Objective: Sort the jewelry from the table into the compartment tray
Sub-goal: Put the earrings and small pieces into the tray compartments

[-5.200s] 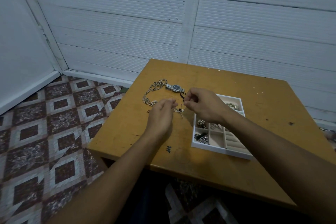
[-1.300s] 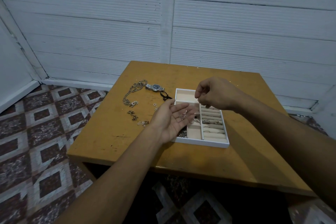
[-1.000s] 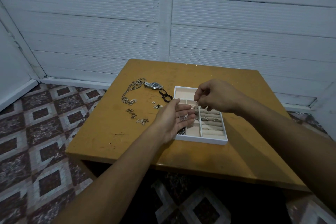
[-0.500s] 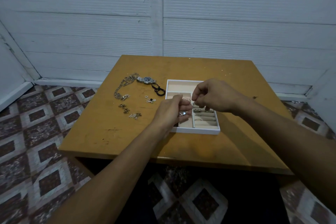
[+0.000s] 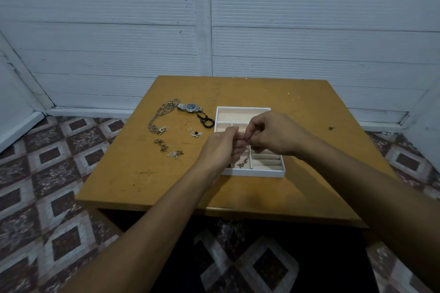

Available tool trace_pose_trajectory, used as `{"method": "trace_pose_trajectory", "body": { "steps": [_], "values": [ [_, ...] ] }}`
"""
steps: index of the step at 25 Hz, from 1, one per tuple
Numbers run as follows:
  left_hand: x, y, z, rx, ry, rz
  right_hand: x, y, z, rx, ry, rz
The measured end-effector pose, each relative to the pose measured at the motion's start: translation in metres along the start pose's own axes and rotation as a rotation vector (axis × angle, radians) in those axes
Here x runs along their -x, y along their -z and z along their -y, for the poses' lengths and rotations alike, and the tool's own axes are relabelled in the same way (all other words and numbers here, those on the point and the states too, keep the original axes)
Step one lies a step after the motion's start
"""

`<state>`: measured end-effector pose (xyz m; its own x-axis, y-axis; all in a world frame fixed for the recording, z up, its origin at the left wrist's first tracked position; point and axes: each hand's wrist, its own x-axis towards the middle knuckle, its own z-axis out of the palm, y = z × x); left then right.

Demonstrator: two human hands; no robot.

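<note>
A white compartment tray [image 5: 257,173] lies on the wooden table [image 5: 142,173]. Both hands hover over its middle, fingertips touching. My left hand [image 5: 220,147] is curled with small jewelry pieces in the palm, mostly hidden. My right hand [image 5: 273,135] pinches a tiny piece at the left fingertips; what it is cannot be made out. A small silver piece [image 5: 242,163] lies in a near compartment. On the table to the left lie a silver chain [image 5: 159,116], a wristwatch [image 5: 191,107], a black loop [image 5: 205,119], small earrings [image 5: 195,133] and gold bits [image 5: 167,148].
White panelled walls stand right behind the table. A patterned tile floor [image 5: 47,173] spreads to the left and below. The table's near edge runs just under my forearms.
My left hand has turned from palm-up to curled, and my right hand has come down to meet its fingertips over the tray. The camera view has shifted back a little.
</note>
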<state>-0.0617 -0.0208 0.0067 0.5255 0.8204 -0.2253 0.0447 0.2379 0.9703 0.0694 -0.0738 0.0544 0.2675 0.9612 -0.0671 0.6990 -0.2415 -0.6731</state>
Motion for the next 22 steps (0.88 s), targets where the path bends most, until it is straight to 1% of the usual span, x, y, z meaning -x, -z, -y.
{"method": "trace_pose_trajectory", "body": {
  "steps": [7, 13, 18, 22],
  "values": [
    [0.005, 0.007, -0.001, 0.018, -0.003, -0.002, 0.000, -0.007, -0.001, -0.040, -0.019, 0.013],
    [0.008, 0.015, -0.004, 0.060, -0.017, -0.007, -0.002, -0.010, 0.002, 0.014, -0.008, 0.020],
    [0.012, 0.042, -0.004, 0.001, -0.071, -0.063, -0.006, -0.016, 0.012, 0.070, 0.030, 0.050],
    [0.015, 0.070, -0.002, -0.115, -0.124, -0.121, -0.016, -0.025, 0.023, 0.064, 0.050, 0.059]
  ]
}}
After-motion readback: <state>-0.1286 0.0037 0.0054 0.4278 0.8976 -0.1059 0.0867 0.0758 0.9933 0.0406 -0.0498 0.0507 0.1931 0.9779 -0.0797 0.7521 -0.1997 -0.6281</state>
